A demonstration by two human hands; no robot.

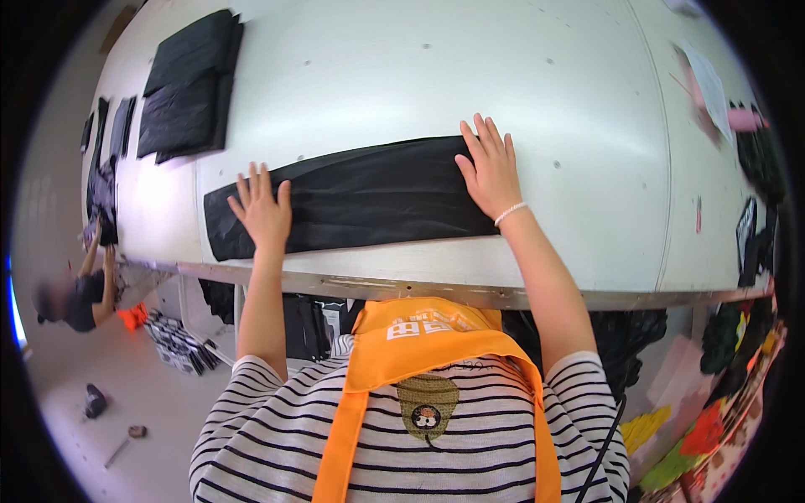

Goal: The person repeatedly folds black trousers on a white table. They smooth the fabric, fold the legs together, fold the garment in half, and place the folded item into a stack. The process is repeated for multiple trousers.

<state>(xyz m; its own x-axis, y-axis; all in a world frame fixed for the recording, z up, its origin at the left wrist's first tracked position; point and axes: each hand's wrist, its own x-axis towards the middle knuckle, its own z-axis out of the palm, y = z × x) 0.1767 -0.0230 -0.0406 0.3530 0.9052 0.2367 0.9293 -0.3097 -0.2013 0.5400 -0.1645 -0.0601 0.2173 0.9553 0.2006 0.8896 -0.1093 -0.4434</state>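
Observation:
A long folded piece of black fabric (377, 194) lies flat on the white table (402, 92), its length running left to right close to the front edge. My left hand (263, 211) rests on it near its left end, palm down with the fingers spread. At the other end, my right hand (490, 172) lies across the fabric's right edge, fingers stretched out and partly over the bare tabletop. A pale bracelet circles my right wrist. Neither hand grips anything.
A stack of folded black fabric (189, 88) sits at the back left. On the far left a co-worker (80, 293) handles dark cloth. Paper (708, 88), a red pen (698, 214) and black pieces (746, 243) lie toward the right. Dark material hangs below the table's metal-trimmed edge.

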